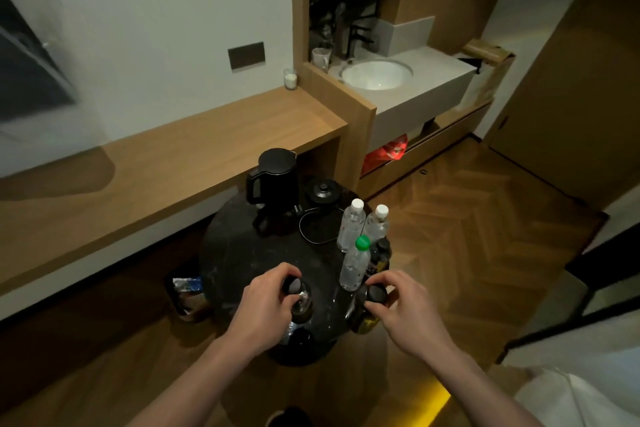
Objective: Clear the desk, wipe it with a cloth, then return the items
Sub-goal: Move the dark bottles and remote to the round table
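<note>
Head view: left hand (268,302) and right hand (398,305) each grip a dark bottle's cap (293,285) (375,295); labels unreadable.

No lettering can be read anywhere — the dim light and blur hide it. The dark bottle (367,317) gripped by the right hand (403,314) carries a yellow label, but its print is too small to make out. The clear bottles just beyond that grip, such as the green-capped bottle (355,263), show no legible text either.
</note>
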Demonstrator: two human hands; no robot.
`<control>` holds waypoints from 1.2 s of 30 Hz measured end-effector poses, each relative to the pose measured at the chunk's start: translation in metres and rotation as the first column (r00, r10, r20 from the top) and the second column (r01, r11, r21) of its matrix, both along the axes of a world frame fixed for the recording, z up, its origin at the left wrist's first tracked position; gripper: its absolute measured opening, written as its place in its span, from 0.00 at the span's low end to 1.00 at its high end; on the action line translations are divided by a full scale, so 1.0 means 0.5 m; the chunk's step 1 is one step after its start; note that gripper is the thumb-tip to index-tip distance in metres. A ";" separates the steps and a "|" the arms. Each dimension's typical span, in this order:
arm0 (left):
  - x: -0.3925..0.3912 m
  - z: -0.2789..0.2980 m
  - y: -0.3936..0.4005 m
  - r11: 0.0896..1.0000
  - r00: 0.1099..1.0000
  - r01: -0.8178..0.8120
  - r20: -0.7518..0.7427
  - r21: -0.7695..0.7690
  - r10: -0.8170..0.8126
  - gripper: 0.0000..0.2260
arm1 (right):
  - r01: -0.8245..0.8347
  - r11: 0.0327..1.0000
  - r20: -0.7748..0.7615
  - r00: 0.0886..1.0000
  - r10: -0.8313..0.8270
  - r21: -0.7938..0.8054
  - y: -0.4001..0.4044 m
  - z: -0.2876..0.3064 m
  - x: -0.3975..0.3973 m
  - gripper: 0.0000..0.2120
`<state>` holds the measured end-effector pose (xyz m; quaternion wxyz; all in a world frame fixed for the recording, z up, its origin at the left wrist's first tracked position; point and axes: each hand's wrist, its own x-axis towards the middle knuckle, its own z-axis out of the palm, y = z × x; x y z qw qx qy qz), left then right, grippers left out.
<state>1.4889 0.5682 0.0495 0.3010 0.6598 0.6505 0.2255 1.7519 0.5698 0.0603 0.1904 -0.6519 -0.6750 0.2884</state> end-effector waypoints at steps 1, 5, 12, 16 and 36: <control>0.013 -0.002 0.012 1.000 1.000 -0.003 -0.001 -0.007 0.003 0.16 | 0.000 1.000 -0.009 1.000 0.000 0.000 0.012 0.001 0.014 0.14; 0.048 -0.028 0.071 0.999 1.000 -0.008 0.006 -0.048 0.008 0.17 | 0.023 1.000 -0.057 0.998 -0.023 0.014 0.060 0.002 0.058 0.14; 0.084 -0.096 0.197 0.996 1.000 0.020 -0.022 -0.086 -0.022 0.15 | 0.008 1.000 -0.035 0.999 -0.008 0.020 0.140 0.024 0.113 0.13; 0.102 -0.137 0.255 0.991 0.999 0.028 -0.036 -0.133 -0.033 0.15 | 0.045 0.999 0.012 0.999 -0.045 0.010 0.192 0.029 0.155 0.12; 0.215 -0.208 0.369 0.951 0.971 -0.238 -0.060 -0.196 0.230 0.14 | -0.173 0.983 0.139 0.974 0.180 -0.062 0.628 -0.121 0.240 0.11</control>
